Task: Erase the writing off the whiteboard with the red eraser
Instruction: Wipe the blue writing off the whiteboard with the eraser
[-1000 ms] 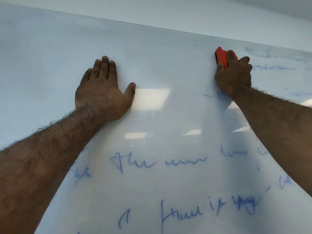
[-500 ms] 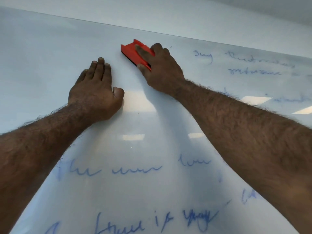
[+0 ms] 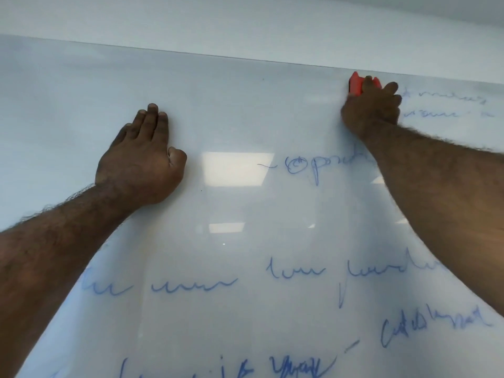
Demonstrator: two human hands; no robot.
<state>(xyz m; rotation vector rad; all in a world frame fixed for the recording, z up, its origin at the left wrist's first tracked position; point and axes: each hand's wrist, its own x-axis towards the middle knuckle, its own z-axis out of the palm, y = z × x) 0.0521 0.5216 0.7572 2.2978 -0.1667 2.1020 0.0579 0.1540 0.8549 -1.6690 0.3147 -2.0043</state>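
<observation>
White whiteboard [image 3: 245, 110] fills my view. Near its top edge my right hand [image 3: 371, 110] grips the red eraser [image 3: 356, 84] against it. Blue writing [image 3: 297, 271] lies below. My left hand [image 3: 141, 159] presses flat, fingers straight.

A pale wall [image 3: 245, 20] runs above the board's top edge. Bright rectangular reflections of ceiling lights [image 3: 234, 166] show on the glossy surface, one large and smaller ones lower down.

The right hand [image 3: 371, 107] covered most of the red eraser [image 3: 356, 83]; blue writing [image 3: 441, 105] beside it was blurred (illegible), bottom line cropped.
</observation>
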